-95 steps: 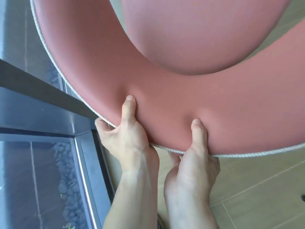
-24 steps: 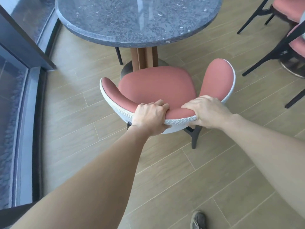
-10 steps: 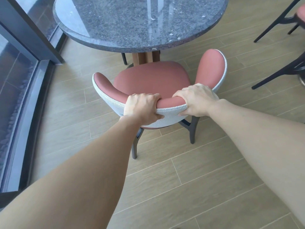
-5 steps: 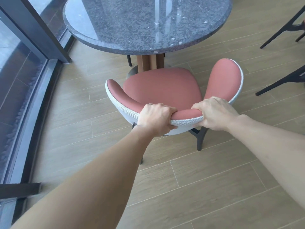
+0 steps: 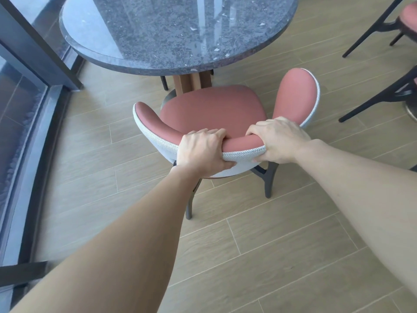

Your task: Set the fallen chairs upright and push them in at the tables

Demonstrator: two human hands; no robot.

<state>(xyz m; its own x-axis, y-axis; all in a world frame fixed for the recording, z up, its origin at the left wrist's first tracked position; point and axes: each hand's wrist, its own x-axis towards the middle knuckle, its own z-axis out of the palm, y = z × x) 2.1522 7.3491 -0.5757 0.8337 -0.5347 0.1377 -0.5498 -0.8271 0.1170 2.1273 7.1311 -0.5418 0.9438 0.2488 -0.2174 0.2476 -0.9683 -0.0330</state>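
A chair (image 5: 214, 109) with salmon-pink cushions, a pale grey woven backrest shell and dark grey legs. Beyond the chair, the tabletop (image 5: 180, 30) is dark grey stone speckled with white. The floor (image 5: 270, 245) beneath the chair is light tan wood-look plank.

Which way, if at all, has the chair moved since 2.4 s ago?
Yes. The chair has slid toward the round table: the gap between its seat front and the tabletop edge has narrowed. The left hand and right hand grip its backrest.

Forearms, left hand (image 5: 203, 150) and right hand (image 5: 278, 141) are bare.
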